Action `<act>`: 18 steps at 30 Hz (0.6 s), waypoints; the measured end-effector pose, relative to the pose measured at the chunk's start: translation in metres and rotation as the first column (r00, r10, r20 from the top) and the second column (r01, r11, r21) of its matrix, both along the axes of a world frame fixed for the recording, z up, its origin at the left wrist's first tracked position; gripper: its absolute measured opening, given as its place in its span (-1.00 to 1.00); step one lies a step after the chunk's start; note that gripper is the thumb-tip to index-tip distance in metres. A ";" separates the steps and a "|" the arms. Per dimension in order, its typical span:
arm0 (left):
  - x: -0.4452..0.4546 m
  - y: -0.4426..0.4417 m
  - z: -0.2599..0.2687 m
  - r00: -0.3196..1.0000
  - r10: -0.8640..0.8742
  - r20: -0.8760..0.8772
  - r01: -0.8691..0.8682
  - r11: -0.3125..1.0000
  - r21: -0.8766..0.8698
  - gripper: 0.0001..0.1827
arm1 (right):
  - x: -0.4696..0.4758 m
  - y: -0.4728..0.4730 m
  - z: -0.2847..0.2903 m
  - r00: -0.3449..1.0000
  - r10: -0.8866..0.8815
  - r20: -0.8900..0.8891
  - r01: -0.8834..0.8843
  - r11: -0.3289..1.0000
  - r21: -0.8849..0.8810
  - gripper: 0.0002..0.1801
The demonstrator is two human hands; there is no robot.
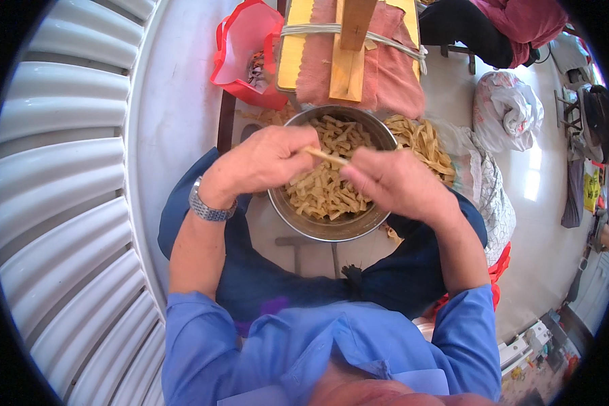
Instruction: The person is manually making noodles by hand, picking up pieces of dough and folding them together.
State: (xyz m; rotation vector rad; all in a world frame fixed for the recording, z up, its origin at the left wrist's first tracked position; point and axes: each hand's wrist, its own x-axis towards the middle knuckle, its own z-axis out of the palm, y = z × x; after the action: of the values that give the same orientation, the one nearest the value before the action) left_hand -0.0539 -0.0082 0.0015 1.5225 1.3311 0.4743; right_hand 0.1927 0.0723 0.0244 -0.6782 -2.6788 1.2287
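Observation:
Above a round steel basin (330, 232), my left hand (264, 157) and my right hand (398, 180) pinch a thin, pale yellow folded strip (327, 156) between them, one end each. Both hands are slightly blurred. The basin stands between my knees and holds many short, folded yellowish pieces (335, 195) of the same look. Beyond the basin's right rim lies a heap of longer flat strips (424, 144), partly hidden by my right hand. What the strips are made of cannot be told for sure.
Behind the basin is a yellow board (289, 61) with pink cloth (314, 71), an upright wooden piece (352, 35) and tied cord. A red bag (233, 56) stands left of it. A white radiator (66, 162) lines the left. Right are a plastic bag (507, 111) and a seated person (472, 30).

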 end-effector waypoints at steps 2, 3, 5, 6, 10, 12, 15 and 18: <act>0.003 0.008 0.006 0.994 0.058 0.088 -0.061 0.998 0.030 -0.74 | 0.003 0.013 -0.008 0.991 -0.103 -0.088 0.105 0.994 0.019 -0.76; 0.004 0.011 0.007 0.987 0.089 0.131 -0.095 0.995 0.041 -0.72 | 0.003 0.022 -0.013 0.975 -0.141 -0.173 0.160 0.982 0.103 -0.79; 0.001 0.021 0.004 0.963 0.148 0.226 -0.163 0.985 0.050 -0.68 | 0.000 0.036 -0.017 0.938 -0.200 -0.284 0.251 0.955 0.156 -0.82; 0.001 0.027 0.005 0.945 0.200 0.259 -0.222 0.973 0.059 -0.69 | -0.003 0.041 -0.017 0.929 -0.201 -0.310 0.273 0.940 0.207 -0.82; -0.001 0.055 0.004 0.915 0.346 0.209 -0.398 0.862 0.314 -0.74 | -0.011 0.061 -0.020 0.892 -0.225 -0.392 0.364 0.872 0.326 -0.79; 0.004 0.063 0.001 0.893 0.433 0.120 -0.433 0.759 0.486 -0.78 | -0.013 0.069 -0.023 0.886 -0.251 -0.390 0.397 0.845 0.359 -0.79; 0.012 0.071 -0.008 0.898 0.440 0.007 -0.346 0.696 0.630 -0.82 | -0.015 0.075 -0.028 0.898 -0.276 -0.342 0.406 0.819 0.405 -0.80; 0.020 0.064 -0.014 0.862 0.465 -0.203 -0.191 0.668 0.719 -0.86 | -0.014 0.075 -0.036 0.923 -0.281 -0.261 0.368 0.843 0.393 -0.82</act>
State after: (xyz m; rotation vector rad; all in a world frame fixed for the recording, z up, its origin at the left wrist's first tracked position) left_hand -0.0342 0.0559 -0.0128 2.0436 1.8898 1.0479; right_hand 0.1784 0.1472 -0.0112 -0.8438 -2.4129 0.5465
